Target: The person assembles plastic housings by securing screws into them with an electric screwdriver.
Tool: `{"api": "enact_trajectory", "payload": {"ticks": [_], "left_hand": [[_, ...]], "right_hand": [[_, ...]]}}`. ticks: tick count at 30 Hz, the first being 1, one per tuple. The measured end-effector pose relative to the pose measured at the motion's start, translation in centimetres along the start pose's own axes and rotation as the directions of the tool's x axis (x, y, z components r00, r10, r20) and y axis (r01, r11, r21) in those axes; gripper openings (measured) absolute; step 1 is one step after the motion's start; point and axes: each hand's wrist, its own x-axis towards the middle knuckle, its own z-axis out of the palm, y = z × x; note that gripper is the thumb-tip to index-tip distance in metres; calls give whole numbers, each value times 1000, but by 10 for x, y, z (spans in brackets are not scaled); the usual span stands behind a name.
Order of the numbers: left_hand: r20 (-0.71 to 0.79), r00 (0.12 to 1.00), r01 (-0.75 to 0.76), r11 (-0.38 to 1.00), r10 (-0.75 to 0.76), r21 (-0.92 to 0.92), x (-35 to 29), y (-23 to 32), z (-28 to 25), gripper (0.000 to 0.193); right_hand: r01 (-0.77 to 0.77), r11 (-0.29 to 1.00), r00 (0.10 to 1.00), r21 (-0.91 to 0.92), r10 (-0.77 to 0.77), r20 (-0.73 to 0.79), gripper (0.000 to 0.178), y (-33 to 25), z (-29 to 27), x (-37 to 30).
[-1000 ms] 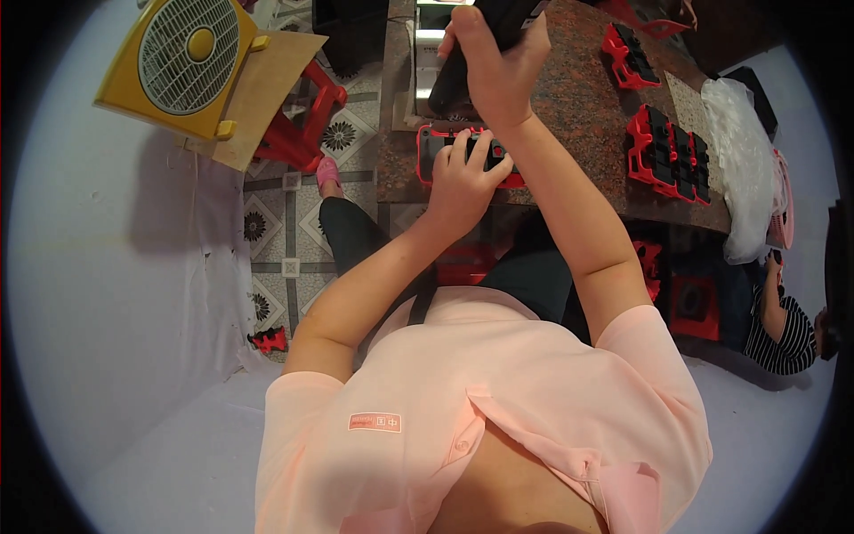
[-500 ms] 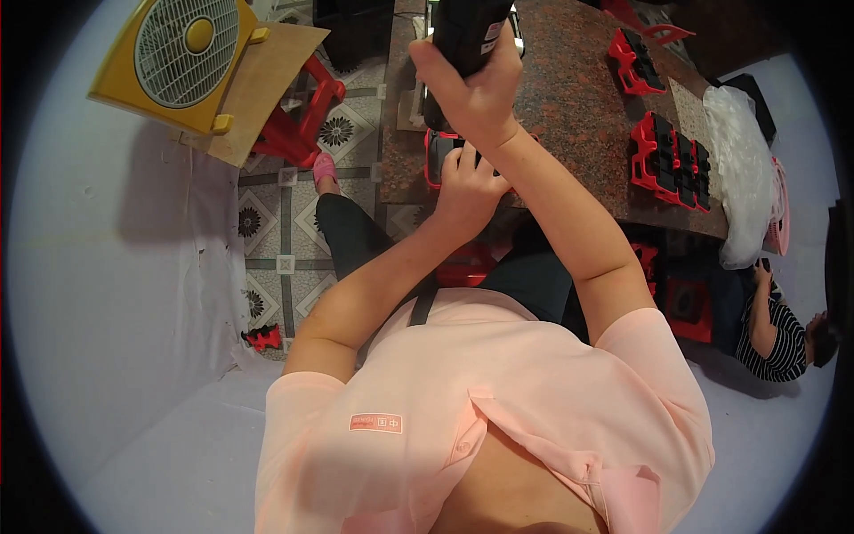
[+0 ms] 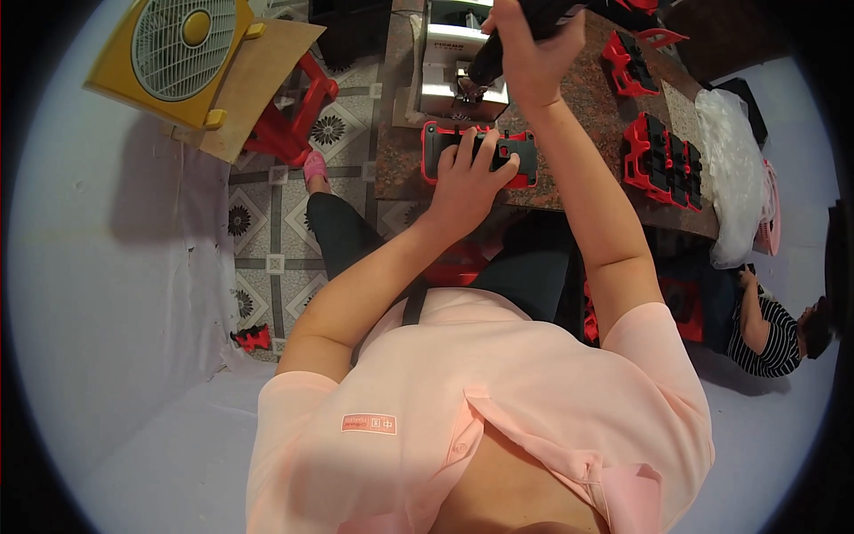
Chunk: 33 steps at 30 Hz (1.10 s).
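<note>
At the table's near edge, my left hand (image 3: 470,178) holds down a flat black plastic part (image 3: 525,153) that sits in a red holder (image 3: 429,133). Its fingers are bent and spread over the top face, the thumb toward the right side. My right hand (image 3: 538,62) is closed round a black electric screwdriver (image 3: 525,31), partly cut off by the upper edge. The tool slants down and left. Its tip is at the front of a white and silver box-shaped machine (image 3: 440,55), just beyond the part; whether they touch I cannot tell.
Red holders with black parts (image 3: 663,165) stand on the right of the speckled table (image 3: 578,133), another (image 3: 632,64) behind them. Clear plastic sheeting (image 3: 734,169) hangs at the right edge. A yellow fan (image 3: 191,53) stands at left. Another person (image 3: 769,338) sits far right.
My right hand has moved right and up, tilting the screwdriver toward the machine, which shows more fully. My left hand stays at the part, its fingers more spread.
</note>
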Motion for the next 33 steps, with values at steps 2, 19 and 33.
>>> {"api": "enact_trajectory", "payload": {"ticks": [2,19,33], "left_hand": [[46,999,31,996,-27,-89,1,1,-1,47],[48,998,31,994,-26,-105,1,1,-4,50],[51,998,32,996,-27,-87,0,-1,0,48]], "right_hand": [[49,973,999,-224,-45,23,24,8,-7,-7],[40,996,998,-80,-36,49,19,20,-9,-9],[-363,927,931,94,364,1,31,-30,7,-1]]}}
